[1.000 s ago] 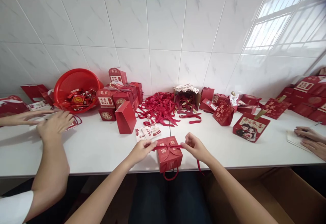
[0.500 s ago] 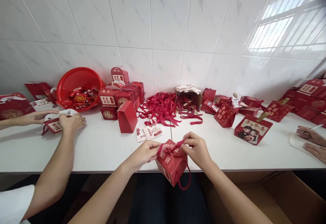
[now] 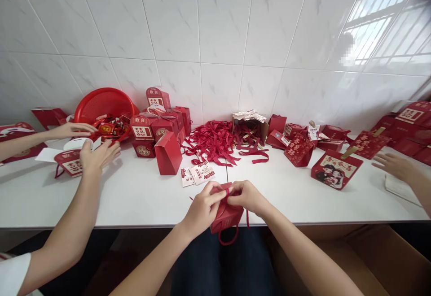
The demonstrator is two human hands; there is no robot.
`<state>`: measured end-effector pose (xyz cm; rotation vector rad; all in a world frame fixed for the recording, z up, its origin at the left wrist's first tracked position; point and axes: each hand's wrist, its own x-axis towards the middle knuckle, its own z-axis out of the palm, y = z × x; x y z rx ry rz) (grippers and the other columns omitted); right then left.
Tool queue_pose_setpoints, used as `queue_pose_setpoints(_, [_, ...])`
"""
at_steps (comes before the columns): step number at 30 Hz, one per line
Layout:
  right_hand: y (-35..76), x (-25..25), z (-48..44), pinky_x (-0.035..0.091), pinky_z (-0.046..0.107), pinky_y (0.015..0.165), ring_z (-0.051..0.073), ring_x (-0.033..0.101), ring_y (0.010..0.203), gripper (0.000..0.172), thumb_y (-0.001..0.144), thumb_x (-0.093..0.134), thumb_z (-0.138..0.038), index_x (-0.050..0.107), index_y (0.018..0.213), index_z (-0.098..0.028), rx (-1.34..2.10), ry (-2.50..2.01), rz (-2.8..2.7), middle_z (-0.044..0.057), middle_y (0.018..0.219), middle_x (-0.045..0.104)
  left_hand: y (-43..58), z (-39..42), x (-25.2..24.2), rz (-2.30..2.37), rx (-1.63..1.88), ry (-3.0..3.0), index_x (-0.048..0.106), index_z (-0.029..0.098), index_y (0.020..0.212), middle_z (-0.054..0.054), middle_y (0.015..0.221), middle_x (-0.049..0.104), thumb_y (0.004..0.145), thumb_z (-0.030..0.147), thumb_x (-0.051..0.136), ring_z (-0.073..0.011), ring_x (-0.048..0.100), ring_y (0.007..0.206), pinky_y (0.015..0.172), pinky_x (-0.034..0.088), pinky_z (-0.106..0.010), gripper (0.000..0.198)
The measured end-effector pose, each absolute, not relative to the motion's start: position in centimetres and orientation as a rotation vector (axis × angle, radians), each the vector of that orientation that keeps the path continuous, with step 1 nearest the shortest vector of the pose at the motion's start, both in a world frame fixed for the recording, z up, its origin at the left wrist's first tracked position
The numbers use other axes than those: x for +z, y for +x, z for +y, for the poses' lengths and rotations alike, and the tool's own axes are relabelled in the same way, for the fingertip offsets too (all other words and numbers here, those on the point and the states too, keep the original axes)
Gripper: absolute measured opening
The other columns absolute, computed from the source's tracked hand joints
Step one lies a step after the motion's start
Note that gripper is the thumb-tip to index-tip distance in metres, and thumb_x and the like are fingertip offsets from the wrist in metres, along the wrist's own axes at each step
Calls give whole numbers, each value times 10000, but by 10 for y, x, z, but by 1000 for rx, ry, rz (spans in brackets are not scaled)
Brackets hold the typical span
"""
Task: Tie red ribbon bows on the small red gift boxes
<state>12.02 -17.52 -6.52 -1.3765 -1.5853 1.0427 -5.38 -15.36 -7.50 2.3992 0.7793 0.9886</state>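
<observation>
A small red gift box (image 3: 225, 219) is at the table's front edge, partly covered by my fingers. Over its top, my left hand (image 3: 208, 202) pinches a dark red ribbon (image 3: 227, 192). My right hand (image 3: 247, 197) is closed at the same ribbon, its fingertips close to the left ones and partly hidden. A loop and a loose end of ribbon hang below the box. Just beyond my hands lie several white printed cards (image 3: 202, 173), and a plain red box (image 3: 169, 153) stands to their left.
Behind are a heap of red ribbons (image 3: 215, 141), a small carton (image 3: 263, 130) and stacked red boxes (image 3: 164, 128). At left a co-worker's hands (image 3: 97, 154) are by an open box (image 3: 72, 163) and a red basket (image 3: 101, 98). At right another person's hand (image 3: 392, 165) hovers over a notepad (image 3: 402, 190).
My hands have come together over the box, which has turned. The left co-worker's far hand has moved to the basket. The right person's hand has lifted off the notepad.
</observation>
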Motion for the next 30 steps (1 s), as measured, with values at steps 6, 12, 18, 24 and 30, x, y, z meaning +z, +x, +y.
queue_pose_setpoints(6, [122, -56, -165, 355, 216, 517, 92, 455, 555, 51, 586, 599, -140, 614, 539, -153, 1098, -1387, -1740, -36, 595, 529, -60, -137, -66, 729, 898, 2353, 732, 251, 809, -48, 959, 568, 837, 140, 485, -149, 592, 723, 680, 514, -281, 272])
queue_pose_setpoints(12, [137, -58, -170, 428, 266, 632, 134, 526, 669, 74, 592, 604, -119, 652, 560, -164, 914, -1475, -1781, 25, 789, 575, -82, -131, -71, 994, 1036, 2294, 699, 259, 800, -36, 907, 583, 825, 233, 557, -148, 571, 601, 566, 503, -283, 146])
queue_pose_setpoints(18, [150, -65, -175, 443, 351, 804, 193, 565, 852, 38, 677, 609, -169, 636, 655, -183, 738, -1482, -1795, 48, 905, 579, -94, -126, -60, 971, 889, 2173, 632, 211, 762, -77, 1085, 608, 830, 298, 548, -259, 572, 1086, 943, 453, -374, 138])
queue_pose_setpoints(24, [145, -67, -179, 350, 445, 953, 254, 493, 1095, 67, 733, 589, -182, 611, 670, -191, 563, -1509, -1902, 94, 1102, 570, -87, -116, -67, 926, 736, 2181, 578, 194, 720, -86, 1262, 554, 906, 368, 437, -252, 444, 1242, 1051, 331, -439, 291])
queue_pose_setpoints(30, [145, -72, -184, 305, 495, 961, 275, 492, 1125, 118, 672, 599, -135, 555, 572, -179, 570, -1607, -1901, 80, 1169, 581, -97, -110, -74, 1155, 802, 2543, 620, 207, 690, -56, 1318, 490, 879, 361, 505, -316, 314, 1268, 1015, 205, -596, 270])
